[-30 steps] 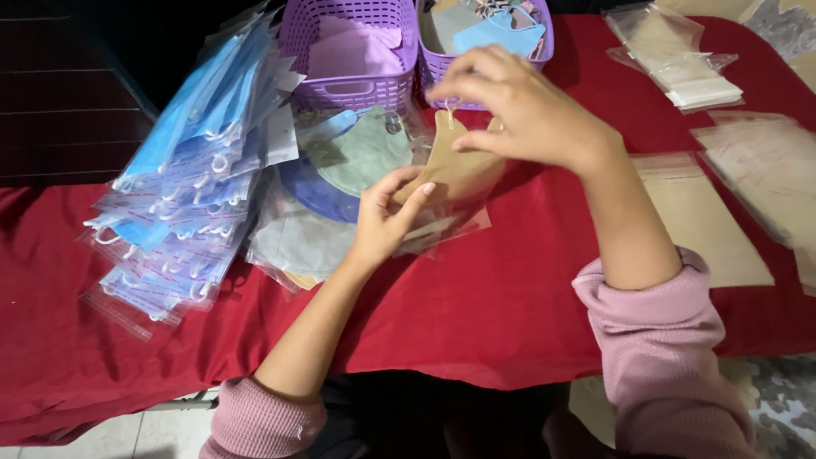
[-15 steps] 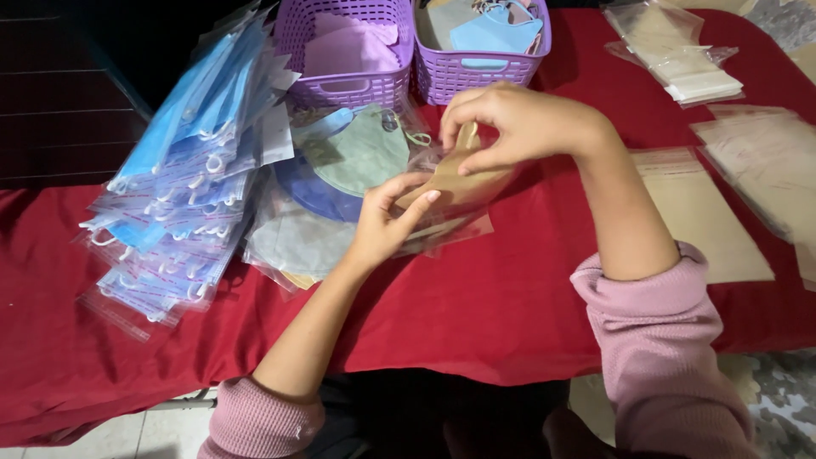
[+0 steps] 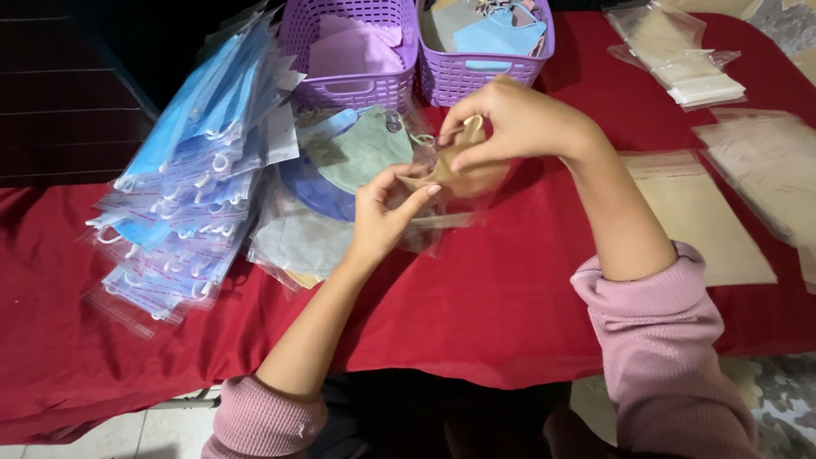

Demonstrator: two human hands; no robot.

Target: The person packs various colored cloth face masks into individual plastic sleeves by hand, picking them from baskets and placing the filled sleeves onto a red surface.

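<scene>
Sliding the tan mask point(image 3: 450, 166) into the clear plastic sleeve point(image 3: 450, 208) goes best, I judge, if the sleeve's mouth stays wide and the mask stays folded flat — so nothing catches. Both sit just above mid-frame on the red cloth point(image 3: 476, 297), in front of two purple baskets point(image 3: 357, 85). The right hand point(image 3: 518, 123) has its fingertips pinched shut on the mask's upper edge; the left hand point(image 3: 387, 212) grips the sleeve below. The mask is soft, creased, beige — its ear loop is barely visible.
</scene>
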